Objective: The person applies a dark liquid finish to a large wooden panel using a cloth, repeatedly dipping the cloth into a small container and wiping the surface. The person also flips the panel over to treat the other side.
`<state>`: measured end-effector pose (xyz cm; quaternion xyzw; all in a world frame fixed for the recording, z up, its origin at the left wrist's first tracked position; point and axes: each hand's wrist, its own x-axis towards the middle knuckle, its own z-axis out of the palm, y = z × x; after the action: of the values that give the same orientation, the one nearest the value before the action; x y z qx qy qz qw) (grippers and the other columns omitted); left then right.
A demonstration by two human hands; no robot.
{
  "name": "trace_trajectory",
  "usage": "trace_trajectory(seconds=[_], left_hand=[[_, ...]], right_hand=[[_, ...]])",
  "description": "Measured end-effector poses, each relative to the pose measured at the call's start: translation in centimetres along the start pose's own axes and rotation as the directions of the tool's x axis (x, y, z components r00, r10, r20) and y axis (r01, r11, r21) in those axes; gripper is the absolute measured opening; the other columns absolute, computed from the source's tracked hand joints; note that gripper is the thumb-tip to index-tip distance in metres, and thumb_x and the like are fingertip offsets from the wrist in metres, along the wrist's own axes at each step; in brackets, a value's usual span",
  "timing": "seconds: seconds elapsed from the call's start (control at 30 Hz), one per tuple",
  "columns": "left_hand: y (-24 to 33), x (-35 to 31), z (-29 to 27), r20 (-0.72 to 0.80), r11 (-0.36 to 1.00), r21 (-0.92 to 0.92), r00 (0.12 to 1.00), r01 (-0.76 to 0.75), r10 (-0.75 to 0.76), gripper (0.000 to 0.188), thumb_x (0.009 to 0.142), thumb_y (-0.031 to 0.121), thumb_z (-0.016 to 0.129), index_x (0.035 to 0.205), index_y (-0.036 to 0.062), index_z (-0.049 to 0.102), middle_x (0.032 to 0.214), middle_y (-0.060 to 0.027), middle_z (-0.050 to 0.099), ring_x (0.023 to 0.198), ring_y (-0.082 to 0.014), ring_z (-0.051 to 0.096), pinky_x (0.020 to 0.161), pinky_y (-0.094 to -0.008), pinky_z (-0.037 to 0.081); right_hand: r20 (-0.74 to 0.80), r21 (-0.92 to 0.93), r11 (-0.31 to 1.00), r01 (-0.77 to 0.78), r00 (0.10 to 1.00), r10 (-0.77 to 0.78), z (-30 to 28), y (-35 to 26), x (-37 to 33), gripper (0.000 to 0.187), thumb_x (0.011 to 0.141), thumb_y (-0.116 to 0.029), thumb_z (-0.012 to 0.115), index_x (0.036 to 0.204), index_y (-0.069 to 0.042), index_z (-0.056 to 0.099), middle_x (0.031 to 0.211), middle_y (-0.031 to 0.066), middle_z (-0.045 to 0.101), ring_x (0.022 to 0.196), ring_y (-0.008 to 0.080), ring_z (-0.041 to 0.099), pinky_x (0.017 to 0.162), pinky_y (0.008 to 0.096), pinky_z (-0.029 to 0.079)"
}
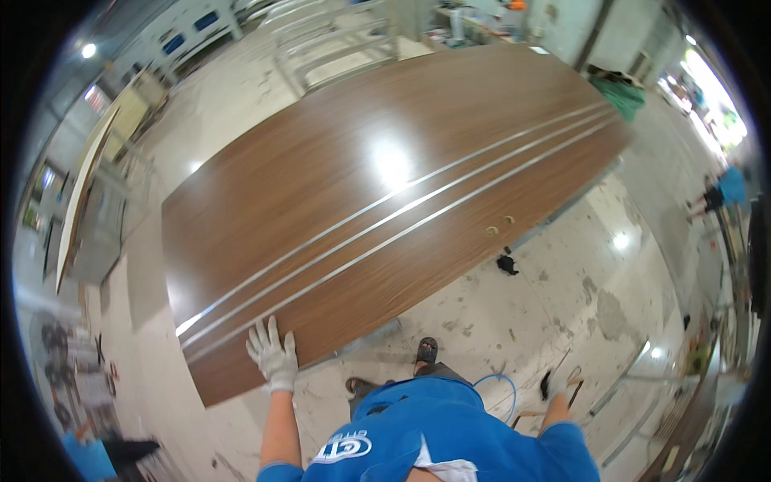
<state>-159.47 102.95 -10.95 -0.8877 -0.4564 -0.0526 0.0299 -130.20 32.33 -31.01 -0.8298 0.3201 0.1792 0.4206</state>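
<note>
A large brown wood-grain panel (321, 177) lies flat before me, with three silvery strips (409, 205) running lengthwise along it. My left hand (275, 357), in a whitish glove, rests on the panel's near left corner with its fingers spread. Off to the right, away from the panel, my right hand (558, 390) hangs low above the floor. It seems closed around something dark, too small and blurred to name. A thin brown edge shows beside that hand. Two small pale rings (499, 226) sit near the panel's front edge.
A blue hose (507, 384) curves over the stained floor near my feet. A black scrap (506, 263) lies by the panel's front edge. Metal racks (337, 48) stand behind the panel, and green cloth (620, 98) at its far right end. Other people (727, 189) are at the sides.
</note>
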Motion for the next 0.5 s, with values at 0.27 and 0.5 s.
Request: trace_trajectory(seconds=[0.27, 0.5], left_hand=[[4.9, 7.9, 0.6, 0.073, 0.997, 0.058, 0.996, -0.049, 0.045, 0.066, 0.102, 0.055, 0.048, 0.158, 0.0215, 0.039, 0.166, -0.018, 0.028, 0.15, -0.0444, 0.025, 0.122, -0.0615, 0.016], [17.8, 14.4, 0.1, 0.064, 0.894, 0.04, 0.894, -0.446, 0.443, 0.067, 0.102, 0.056, 0.047, 0.158, 0.02, 0.039, 0.167, -0.016, 0.028, 0.152, -0.0433, 0.023, 0.123, -0.0621, 0.016]], right_hand=[[0.446, -0.061, 0.931, -0.36, 0.825, 0.348, 8.2, 7.2, -16.3, 0.037, 0.1, -0.035, 0.048, 0.087, -0.008, 0.071, 0.07, 0.0107, 0.066, 0.054, 0.027, 0.061, 0.049, 0.0444, 0.051], [0.188, -0.246, 0.939, 0.243, 0.962, -0.199, 4.1, -10.0, -20.5, 0.037, 0.098, -0.032, 0.057, 0.118, -0.005, 0.071, 0.096, 0.0197, 0.075, 0.082, 0.034, 0.071, 0.076, 0.0435, 0.054]])
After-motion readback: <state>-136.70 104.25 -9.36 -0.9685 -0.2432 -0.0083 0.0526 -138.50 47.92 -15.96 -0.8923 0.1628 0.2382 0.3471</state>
